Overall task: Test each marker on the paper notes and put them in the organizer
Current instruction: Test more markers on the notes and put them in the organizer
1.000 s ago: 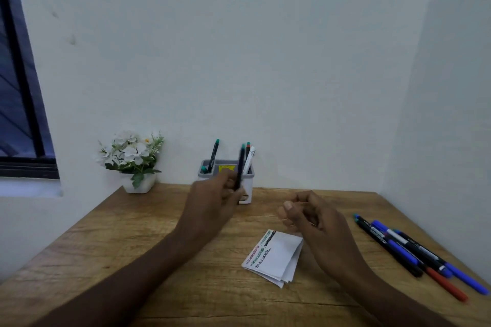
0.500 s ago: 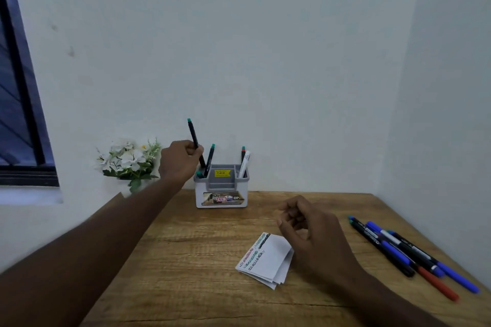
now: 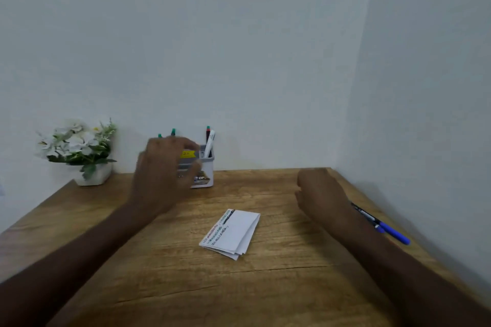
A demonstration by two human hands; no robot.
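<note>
Fingers (image 3: 301, 195) of the right hand (image 3: 322, 194) curl loosely, grasping nothing; left hand (image 3: 164, 175), blurred and empty, hovers before the organizer (image 3: 204, 167). Untested markers (image 3: 382, 225) lie just right of the right forearm, long axes running away from the person, so that hand is nearer. Notes (image 3: 233, 233) sit mid-counter (image 3: 279, 287).

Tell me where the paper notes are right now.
In the head view, the paper notes lie near the middle of the wooden table, between the two forearms and in front of the organizer.
</note>
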